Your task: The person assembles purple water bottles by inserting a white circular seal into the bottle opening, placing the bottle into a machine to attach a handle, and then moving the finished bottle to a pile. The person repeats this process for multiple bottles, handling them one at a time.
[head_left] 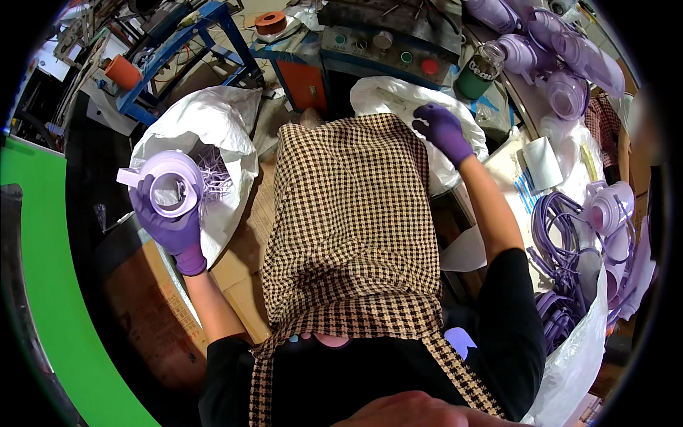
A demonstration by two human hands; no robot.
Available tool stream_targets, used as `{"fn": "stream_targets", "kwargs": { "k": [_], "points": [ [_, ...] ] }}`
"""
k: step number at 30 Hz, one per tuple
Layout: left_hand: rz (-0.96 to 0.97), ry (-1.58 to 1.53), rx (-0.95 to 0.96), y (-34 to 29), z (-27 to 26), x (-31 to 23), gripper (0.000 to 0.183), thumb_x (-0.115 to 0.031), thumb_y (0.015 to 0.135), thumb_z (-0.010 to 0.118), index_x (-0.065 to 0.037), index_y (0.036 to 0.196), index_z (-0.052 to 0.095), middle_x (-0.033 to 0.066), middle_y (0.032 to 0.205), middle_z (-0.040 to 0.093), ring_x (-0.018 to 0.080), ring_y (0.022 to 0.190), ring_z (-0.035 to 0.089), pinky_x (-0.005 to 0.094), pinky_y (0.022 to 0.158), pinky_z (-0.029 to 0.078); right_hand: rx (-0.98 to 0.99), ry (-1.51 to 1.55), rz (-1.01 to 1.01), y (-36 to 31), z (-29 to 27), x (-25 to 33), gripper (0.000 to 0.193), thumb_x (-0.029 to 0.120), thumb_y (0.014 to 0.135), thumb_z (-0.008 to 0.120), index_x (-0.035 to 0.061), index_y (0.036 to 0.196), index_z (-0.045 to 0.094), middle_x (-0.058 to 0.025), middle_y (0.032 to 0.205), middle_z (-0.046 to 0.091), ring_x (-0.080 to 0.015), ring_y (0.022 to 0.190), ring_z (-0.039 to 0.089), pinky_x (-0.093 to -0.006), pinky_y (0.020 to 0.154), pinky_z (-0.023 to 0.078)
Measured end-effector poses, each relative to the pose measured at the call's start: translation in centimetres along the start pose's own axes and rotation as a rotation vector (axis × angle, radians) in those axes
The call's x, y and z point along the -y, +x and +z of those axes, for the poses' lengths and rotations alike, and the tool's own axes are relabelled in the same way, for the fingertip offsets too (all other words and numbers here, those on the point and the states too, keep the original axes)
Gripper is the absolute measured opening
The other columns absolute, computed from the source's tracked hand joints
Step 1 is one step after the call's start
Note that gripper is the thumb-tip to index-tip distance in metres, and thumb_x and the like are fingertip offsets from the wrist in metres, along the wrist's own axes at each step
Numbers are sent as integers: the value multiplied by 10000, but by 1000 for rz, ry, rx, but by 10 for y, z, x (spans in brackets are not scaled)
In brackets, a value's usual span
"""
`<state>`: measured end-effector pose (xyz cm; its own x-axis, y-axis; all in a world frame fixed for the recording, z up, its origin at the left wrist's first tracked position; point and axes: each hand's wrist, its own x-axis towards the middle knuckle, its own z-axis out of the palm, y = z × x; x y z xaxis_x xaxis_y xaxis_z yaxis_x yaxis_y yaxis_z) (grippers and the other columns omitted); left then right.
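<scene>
My left hand (pixel 168 226), in a purple glove, is closed around a lavender plastic jug-shaped part (pixel 190 206) with a round open mouth and a side tab. It holds the part over a white sack (pixel 238 153) containing thin lavender plastic scraps (pixel 215 174). My right hand (pixel 444 132), gloved in purple too, is raised at the rim of a second white sack (pixel 377 91). Its fingers are loosely bent and apart, with nothing visible in them. A checked apron (pixel 348 228) covers my lap between both hands.
A machine panel (pixel 388 50) with buttons stands ahead, beside a green-filled bottle (pixel 476 75). Lavender parts (pixel 569 94) pile up at the far right. Nearer are a white roll (pixel 542 164) and coiled purple strips (pixel 558 235). A blue metal frame (pixel 167 64) stands far left.
</scene>
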<state>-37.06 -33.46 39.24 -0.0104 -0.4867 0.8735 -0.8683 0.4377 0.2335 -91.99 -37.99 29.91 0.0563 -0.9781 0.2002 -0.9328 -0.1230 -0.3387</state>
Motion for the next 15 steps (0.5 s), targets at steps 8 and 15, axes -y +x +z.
{"fn": "stream_targets", "kwargs": {
  "k": [8,15],
  "points": [
    [25,-272,282,-46,2,-78,367,-173,659,895,-141,991,743,166,1272,620,400,1201,571,525,1049,438,167,-113,136,23,96,-107,260,338,743,794,105,853,759,-188,908,690,-389,948,660,-491,852,521],
    [2,-219,427,-60,4,-92,315,-197,661,897,-130,865,666,185,1320,580,424,1269,517,558,1097,384,156,183,124,-1,50,-117,205,166,769,799,22,903,741,-135,810,700,-272,717,668,-386,657,521]
  ]
}}
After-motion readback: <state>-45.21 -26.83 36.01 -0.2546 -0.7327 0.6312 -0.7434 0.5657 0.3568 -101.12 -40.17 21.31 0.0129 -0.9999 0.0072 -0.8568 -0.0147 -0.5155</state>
